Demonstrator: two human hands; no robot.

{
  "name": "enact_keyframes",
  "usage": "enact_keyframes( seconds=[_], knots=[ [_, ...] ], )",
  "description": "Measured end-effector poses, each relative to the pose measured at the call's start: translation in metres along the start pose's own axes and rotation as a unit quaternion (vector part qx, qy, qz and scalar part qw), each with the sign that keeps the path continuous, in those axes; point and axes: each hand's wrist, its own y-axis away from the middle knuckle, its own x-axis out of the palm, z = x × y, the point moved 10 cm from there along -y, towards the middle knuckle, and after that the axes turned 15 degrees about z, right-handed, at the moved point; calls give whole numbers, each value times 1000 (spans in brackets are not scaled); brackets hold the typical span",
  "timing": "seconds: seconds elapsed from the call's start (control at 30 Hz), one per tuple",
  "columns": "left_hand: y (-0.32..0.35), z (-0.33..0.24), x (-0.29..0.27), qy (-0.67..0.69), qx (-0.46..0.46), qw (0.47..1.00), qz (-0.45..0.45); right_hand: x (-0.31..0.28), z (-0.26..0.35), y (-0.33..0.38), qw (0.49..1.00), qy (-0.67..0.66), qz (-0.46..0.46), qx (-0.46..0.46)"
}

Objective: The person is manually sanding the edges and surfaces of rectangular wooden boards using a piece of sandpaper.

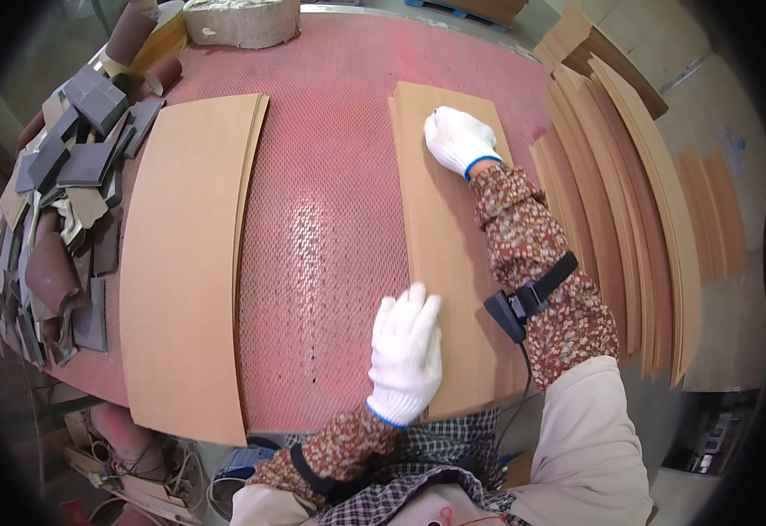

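Note:
My left hand [406, 355], in a white knit glove, lies with fingers stretched out over the near left edge of a light-brown wooden board [453, 263]. Toward the far end of that board, my right hand [461, 141], gloved the same way, presses down with curled fingers; whatever may be under them is hidden. Another board shows just beneath the left edge, so this is a small stack. To the left lies a second stack of similar boards [192, 254], its right edges slightly offset.
A red textured tabletop [313, 219] carries both stacks. Grey sanding blocks and abrasive scraps [85, 165] pile up along the left edge. At the far left stands a thick pale roll [242, 22]. Several long boards [615, 219] stand close along the right side.

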Motion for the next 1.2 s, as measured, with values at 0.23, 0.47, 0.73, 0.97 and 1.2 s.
enact_keyframes(
  seconds=[0.23, 0.47, 0.73, 0.97, 1.2],
  knots=[
    [41, -54, -9, -41, -20, 998, 53, 1, -1, -18, 993, -85, 81, -15],
    [48, -45, -4, -38, -77, 993, 81, 35, 16, -71, 986, -75, 143, -31],
    [-13, 40, -16, 5, -79, 997, 27, 59, 50, -124, 994, -54, 94, -12],
    [-41, 49, -26, -8, -66, 998, 22, 31, 45, -34, 995, -43, 83, 19],
    [-49, 46, -19, -29, 0, 1000, -2, 34, 37, 127, 997, -46, 33, 58]
  ],
)
